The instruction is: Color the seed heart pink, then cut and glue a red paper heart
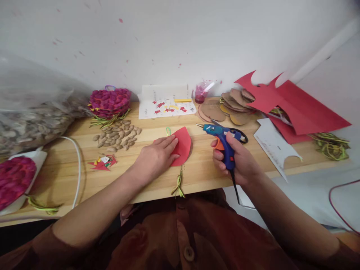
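Note:
My left hand (157,155) lies flat with its fingers stretched out on a piece of red paper (184,144), pressing it down. A brown edge shows under the paper's right side. A green loop (168,131) sticks out above it and a yellow-green tassel (179,184) hangs toward the table's front edge. Wrapped round a blue hot glue gun (229,152), my right hand (239,159) has fingers near the orange trigger. The gun's nozzle points left, a little above and to the right of the red paper, without touching it.
Peanuts (116,137) lie left of my left hand, behind red paper scraps (104,162). Pink-purple decorated discs (110,102) stand at the back. Printed sheets (167,101), a plastic cup (200,93), cardboard discs (237,105) and red paper sheets (312,108) line the wall. A white cable (78,168) crosses the left.

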`<action>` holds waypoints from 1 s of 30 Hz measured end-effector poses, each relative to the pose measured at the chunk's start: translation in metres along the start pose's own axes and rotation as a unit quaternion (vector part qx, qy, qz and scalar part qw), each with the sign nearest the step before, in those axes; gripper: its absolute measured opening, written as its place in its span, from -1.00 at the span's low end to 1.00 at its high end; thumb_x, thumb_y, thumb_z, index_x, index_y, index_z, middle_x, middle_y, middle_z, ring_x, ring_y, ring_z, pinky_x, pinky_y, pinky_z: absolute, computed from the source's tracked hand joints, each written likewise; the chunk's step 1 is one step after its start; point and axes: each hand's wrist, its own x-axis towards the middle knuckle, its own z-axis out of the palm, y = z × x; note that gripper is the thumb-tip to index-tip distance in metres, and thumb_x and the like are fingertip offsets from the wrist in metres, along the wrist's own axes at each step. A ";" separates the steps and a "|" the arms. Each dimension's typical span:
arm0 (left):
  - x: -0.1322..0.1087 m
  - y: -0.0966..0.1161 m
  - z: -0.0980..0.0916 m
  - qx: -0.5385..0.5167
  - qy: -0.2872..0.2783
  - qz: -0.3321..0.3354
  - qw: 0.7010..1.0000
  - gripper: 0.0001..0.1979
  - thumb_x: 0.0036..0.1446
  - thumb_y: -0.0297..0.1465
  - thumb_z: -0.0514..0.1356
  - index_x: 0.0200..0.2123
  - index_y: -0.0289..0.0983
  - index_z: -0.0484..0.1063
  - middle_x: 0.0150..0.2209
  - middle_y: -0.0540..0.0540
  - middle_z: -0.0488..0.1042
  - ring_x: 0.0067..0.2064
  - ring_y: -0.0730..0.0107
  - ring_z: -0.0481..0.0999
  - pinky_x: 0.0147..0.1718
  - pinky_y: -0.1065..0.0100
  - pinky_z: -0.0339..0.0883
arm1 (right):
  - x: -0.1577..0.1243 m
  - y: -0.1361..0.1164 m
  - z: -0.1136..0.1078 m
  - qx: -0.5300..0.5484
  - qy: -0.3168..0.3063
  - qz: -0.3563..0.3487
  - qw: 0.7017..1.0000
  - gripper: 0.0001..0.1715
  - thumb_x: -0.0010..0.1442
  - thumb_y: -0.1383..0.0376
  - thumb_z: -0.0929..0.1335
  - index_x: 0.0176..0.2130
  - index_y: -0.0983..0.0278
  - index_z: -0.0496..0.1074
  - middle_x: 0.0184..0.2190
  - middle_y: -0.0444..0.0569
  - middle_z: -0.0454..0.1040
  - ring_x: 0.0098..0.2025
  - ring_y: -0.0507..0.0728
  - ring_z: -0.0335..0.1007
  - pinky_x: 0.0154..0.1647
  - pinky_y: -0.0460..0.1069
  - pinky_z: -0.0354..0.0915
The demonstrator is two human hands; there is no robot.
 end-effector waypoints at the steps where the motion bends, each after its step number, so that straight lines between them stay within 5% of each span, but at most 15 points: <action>1: 0.001 0.002 0.002 0.026 -0.013 0.000 1.000 -0.51 0.43 -0.26 0.10 0.29 -0.41 0.41 0.32 -0.33 0.41 0.28 -0.04 0.46 0.19 0.05 0.42 | 0.004 0.001 -0.001 0.013 -0.005 -0.001 1.000 -0.44 0.20 -0.22 0.37 -0.28 0.21 0.42 -0.61 -0.24 0.26 -0.69 -0.04 0.17 -0.77 -0.16 0.04; 7: 0.006 0.012 0.005 0.112 -0.087 0.008 0.990 -0.47 0.49 -0.29 -0.04 0.38 -0.43 0.28 0.41 -0.31 0.27 0.39 -0.02 0.31 0.26 0.04 0.29 | 0.021 0.004 0.001 0.110 -0.040 -0.016 0.993 -0.46 0.28 -0.16 0.34 -0.33 0.25 0.48 -0.61 -0.18 0.35 -0.65 -0.01 0.30 -0.73 -0.16 0.15; 14: 0.009 0.019 -0.002 0.109 -0.115 0.001 0.987 -0.46 0.48 -0.35 -0.07 0.39 -0.50 0.25 0.41 -0.38 0.25 0.45 -0.06 0.20 0.34 0.03 0.18 | 0.045 0.005 0.027 0.141 -0.034 -0.013 0.989 -0.33 0.45 -0.07 0.13 -0.39 0.27 0.51 -0.33 0.10 0.64 -0.21 0.18 0.64 -0.20 0.02 0.54; 23: -0.005 0.004 0.006 -0.008 -0.136 0.062 0.989 -0.26 0.48 -0.03 -0.13 0.51 -0.39 -0.02 0.52 -0.33 -0.04 0.55 -0.02 -0.20 0.45 0.00 -0.08 | 0.066 0.021 0.024 0.170 -0.051 -0.011 0.984 -0.44 0.37 -0.16 0.27 -0.32 0.22 0.49 -0.17 0.13 0.67 0.06 0.24 0.61 0.23 0.16 0.44; 30: -0.004 0.007 0.004 -0.030 -0.170 0.068 0.983 -0.38 0.50 -0.16 -0.09 0.51 -0.24 0.02 0.53 -0.26 -0.08 0.54 -0.16 -0.28 0.44 -0.19 -0.19 | 0.064 0.020 0.025 0.177 -0.033 -0.045 0.983 -0.42 0.40 -0.13 0.21 -0.36 0.21 0.48 -0.17 0.11 0.68 0.10 0.23 0.58 0.28 0.18 0.39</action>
